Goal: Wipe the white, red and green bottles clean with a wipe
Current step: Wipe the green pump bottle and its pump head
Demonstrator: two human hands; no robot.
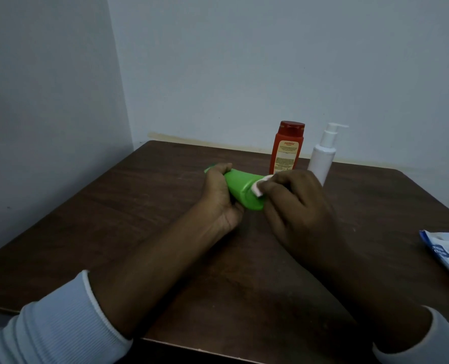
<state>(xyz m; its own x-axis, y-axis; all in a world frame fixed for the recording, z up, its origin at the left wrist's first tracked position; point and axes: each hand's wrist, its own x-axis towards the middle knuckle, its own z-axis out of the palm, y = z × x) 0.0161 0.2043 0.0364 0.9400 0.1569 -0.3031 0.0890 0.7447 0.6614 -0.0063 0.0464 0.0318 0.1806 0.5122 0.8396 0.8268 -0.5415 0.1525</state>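
Both hands are on the job as I watch from my end: the left hand (219,191) is wrapped around the narrow end of the green bottle (240,190), holding it on its side just above the dark wooden table (113,219), while the right hand (294,198) pinches a small folded white wipe (259,187) against the bottle's wide base end. I read this as the wiping of the green one in progress, near its bottom edge. The red bottle (286,147) and the white pump bottle (323,153) stand upright side by side near the back of the table, just behind the right hand; whether they have been cleaned I cannot tell. A blue-and-white wipe packet (446,250) lies at the right edge.

What worries me from here: the right knuckles sit very close to the white pump bottle, so a wide stroke or a lift of that wrist could knock it over, and it might take the red one with it. The wipe is only a small wad held at the fingertips, so it could slip out on the smooth plastic
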